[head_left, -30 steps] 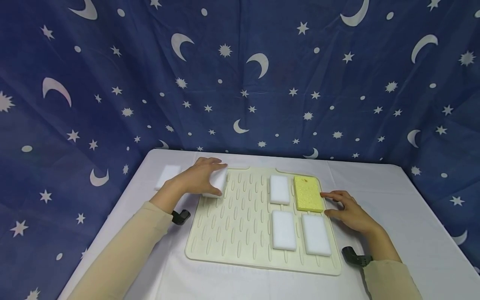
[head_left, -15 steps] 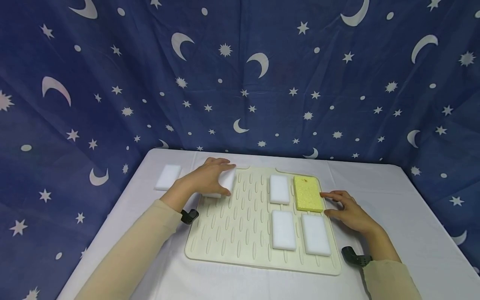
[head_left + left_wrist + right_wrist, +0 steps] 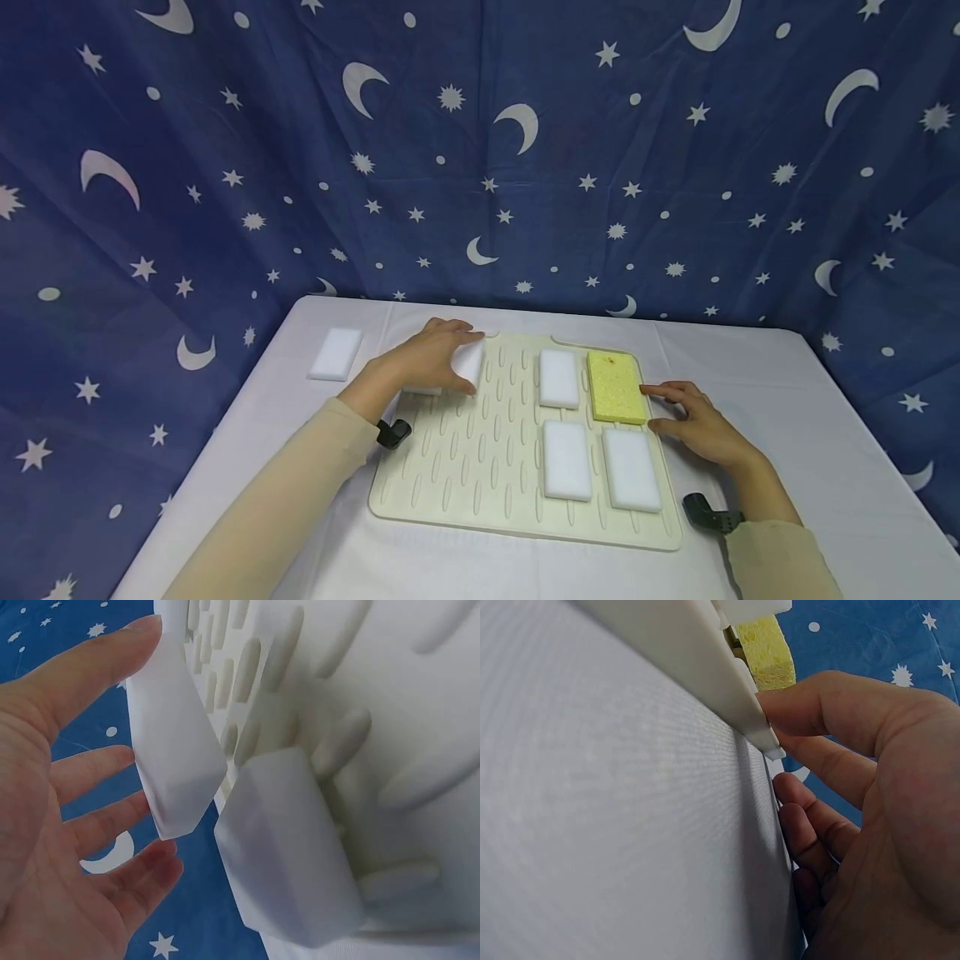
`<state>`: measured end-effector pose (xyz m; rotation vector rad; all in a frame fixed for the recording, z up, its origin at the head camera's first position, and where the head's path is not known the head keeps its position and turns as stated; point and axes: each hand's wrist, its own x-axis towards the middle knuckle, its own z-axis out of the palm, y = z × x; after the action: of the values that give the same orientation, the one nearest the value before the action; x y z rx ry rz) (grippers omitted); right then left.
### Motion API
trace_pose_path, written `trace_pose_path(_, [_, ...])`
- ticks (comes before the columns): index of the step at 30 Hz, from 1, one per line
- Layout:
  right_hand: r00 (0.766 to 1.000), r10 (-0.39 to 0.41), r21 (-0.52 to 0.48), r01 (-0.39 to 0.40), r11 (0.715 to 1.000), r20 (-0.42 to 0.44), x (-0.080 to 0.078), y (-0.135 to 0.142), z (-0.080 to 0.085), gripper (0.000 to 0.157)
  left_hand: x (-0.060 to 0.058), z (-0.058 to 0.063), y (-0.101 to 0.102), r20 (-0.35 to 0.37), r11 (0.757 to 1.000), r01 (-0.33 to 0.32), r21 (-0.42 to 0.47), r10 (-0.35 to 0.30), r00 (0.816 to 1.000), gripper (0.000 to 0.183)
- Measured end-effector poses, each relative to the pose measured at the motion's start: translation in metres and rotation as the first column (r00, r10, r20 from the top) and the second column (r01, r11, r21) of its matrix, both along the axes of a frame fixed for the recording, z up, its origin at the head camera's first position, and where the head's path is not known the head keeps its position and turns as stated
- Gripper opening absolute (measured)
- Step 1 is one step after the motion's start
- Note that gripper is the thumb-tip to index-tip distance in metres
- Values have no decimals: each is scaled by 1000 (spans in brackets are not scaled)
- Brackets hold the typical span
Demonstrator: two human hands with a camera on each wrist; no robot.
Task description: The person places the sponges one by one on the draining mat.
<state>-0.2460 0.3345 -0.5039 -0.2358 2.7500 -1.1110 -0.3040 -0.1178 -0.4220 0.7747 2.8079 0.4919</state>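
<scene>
My left hand pinches a white melamine sponge between thumb and fingers over the back left of the cream ribbed mat. In the left wrist view that held sponge stands apart from a second white sponge lying on the mat. My wrist and fingers mostly hide this second sponge in the head view. At the mat's right edge my right hand rests with loosely bent fingers, beside a yellow sponge. Its thumb lies against the mat's rim in the right wrist view.
Three more white sponges lie on the mat's right half: one at the back, two in front, a left one and a right one. Another white sponge lies on the white tablecloth. A blue curtain hangs behind.
My left hand has shifted to the right with the white sponge, uncovering part of the second sponge on the mat. The right hand stays where it was.
</scene>
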Motion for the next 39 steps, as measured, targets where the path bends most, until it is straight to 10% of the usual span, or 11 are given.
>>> trace_pose_path(39, [1000, -2, -13, 2, 1000, -15, -1, 2, -3, 60, -9, -22, 40, 17, 999, 17, -30, -17, 1000, 94])
